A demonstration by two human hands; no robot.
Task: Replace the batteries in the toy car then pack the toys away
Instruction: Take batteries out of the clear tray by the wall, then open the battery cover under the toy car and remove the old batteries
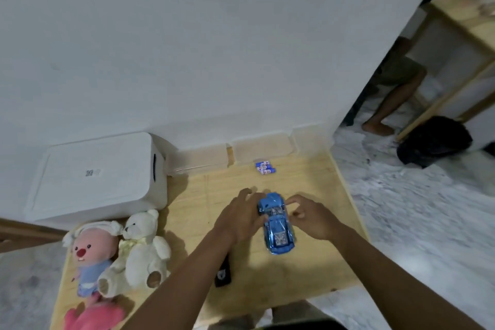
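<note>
A shiny blue toy car [277, 225] lies on the wooden table [316, 262], its front toward me. My left hand [239, 218] grips its left side near the far end. My right hand [312, 218] is at the car's right side with fingers curled, touching the far end. Three blue and white batteries [264, 167] lie together at the table's far edge. A white lidded storage box [99, 177] stands at the back left.
A cream teddy bear [140, 249], a pink plush in a white hood [89, 252] and a pink soft toy [91, 316] lie at the table's left. A black remote [222, 274] lies under my left forearm. Another person's leg [388, 104] stands at the right by a wooden frame.
</note>
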